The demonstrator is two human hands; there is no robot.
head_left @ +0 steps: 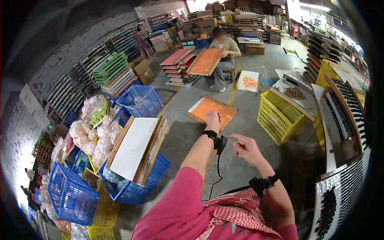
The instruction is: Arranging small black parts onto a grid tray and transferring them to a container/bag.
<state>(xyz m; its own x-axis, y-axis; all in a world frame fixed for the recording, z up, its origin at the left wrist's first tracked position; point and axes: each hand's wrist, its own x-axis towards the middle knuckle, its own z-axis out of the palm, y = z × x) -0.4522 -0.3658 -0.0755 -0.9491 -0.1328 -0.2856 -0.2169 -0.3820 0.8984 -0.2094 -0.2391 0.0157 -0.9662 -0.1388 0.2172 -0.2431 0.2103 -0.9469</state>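
My left grip (pixel 213 119) is over the orange tray (pixel 212 105) ahead, whether closed I can't tell; my right grip (pixel 245 149) is loose, forefinger out. Grey floor (pixel 178 112) surrounds us: blue crates (pixel 73 196) left, yellow crate (pixel 276 120) right.

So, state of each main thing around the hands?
Left hand: over the near board, grip unclear
Right hand: raised, forefinger extended
Near board: mostly covered in orange pieces
Far orange board: tilted, held by seated co-worker
Pale board: loose orange heap on it
White-faced board: bare face, slanted
Yellow crate: brown-heaped board across top
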